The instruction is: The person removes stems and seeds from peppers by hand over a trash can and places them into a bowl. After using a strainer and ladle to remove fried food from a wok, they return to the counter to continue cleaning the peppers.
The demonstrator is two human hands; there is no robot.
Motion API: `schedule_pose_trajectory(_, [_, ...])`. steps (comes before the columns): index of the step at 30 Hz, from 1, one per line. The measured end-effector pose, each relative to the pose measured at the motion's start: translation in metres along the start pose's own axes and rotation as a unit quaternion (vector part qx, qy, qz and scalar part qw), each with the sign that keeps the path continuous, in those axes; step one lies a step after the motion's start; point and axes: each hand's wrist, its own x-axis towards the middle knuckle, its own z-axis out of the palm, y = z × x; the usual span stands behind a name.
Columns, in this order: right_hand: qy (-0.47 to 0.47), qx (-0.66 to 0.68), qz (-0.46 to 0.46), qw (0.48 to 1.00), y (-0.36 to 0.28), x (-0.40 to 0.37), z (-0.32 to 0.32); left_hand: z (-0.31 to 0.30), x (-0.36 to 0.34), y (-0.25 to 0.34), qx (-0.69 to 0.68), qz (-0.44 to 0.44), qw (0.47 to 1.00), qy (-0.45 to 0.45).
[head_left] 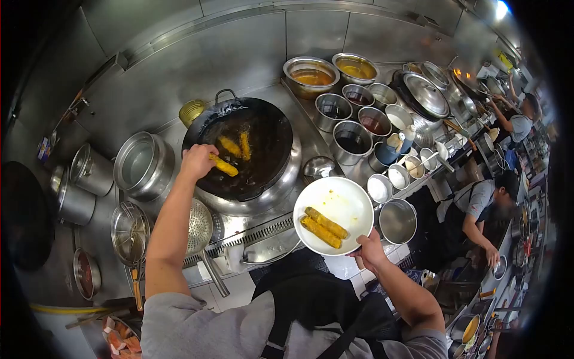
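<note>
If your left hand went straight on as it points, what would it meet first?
Likely the nearer loose roll in the wok, just past the left hand; its height is unclear, so it might pass over.

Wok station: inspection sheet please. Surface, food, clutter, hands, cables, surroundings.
Surface: steel counter, wok holding dark liquid
Food: two yellow pieces in wok, two browned pieces on white plate, one held piece
Clutter: ladle and skimmer near wok
Hands: left hand holds piece over wok; right hand grips plate rim
Cables: yellow line lower left, cord or hose unclear
Surroundings: two people working, flames beyond
</note>
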Motion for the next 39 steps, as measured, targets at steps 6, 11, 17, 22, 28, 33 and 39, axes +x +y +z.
schedule_pose_trajectory(6, [0.026, 0.008, -0.001, 1.000, 0.002, -0.010, -0.004, 0.041, 0.038, -0.033, 0.009, -0.084, 0.996, -0.041])
schedule_pose_trajectory(11, [0.046, 0.017, -0.006, 0.999, 0.003, -0.013, -0.004, 0.073, 0.052, -0.049, 0.012, -0.118, 0.993, 0.008])
schedule_pose_trajectory(17, [0.030, 0.027, -0.005, 0.999, 0.005, -0.011, -0.013, 0.010, 0.029, 0.085, -0.115, 0.181, 0.946, 0.242])
schedule_pose_trajectory(22, [0.026, 0.036, 0.021, 0.999, -0.004, -0.014, -0.010, 0.005, -0.038, 0.216, -0.193, 0.334, 0.923, 0.002])
schedule_pose_trajectory(28, [-0.012, 0.014, 0.013, 1.000, 0.004, -0.009, -0.021, 0.093, -0.080, 0.264, -0.040, 0.400, 0.898, -0.179])
schedule_pose_trajectory(33, [-0.015, 0.018, 0.002, 1.000, 0.016, -0.008, -0.024, 0.088, -0.084, 0.272, 0.036, 0.364, 0.894, -0.259])
schedule_pose_trajectory(39, [-0.022, -0.006, -0.013, 1.000, 0.025, -0.004, -0.026, 0.083, -0.091, 0.259, 0.005, 0.342, 0.887, -0.310])
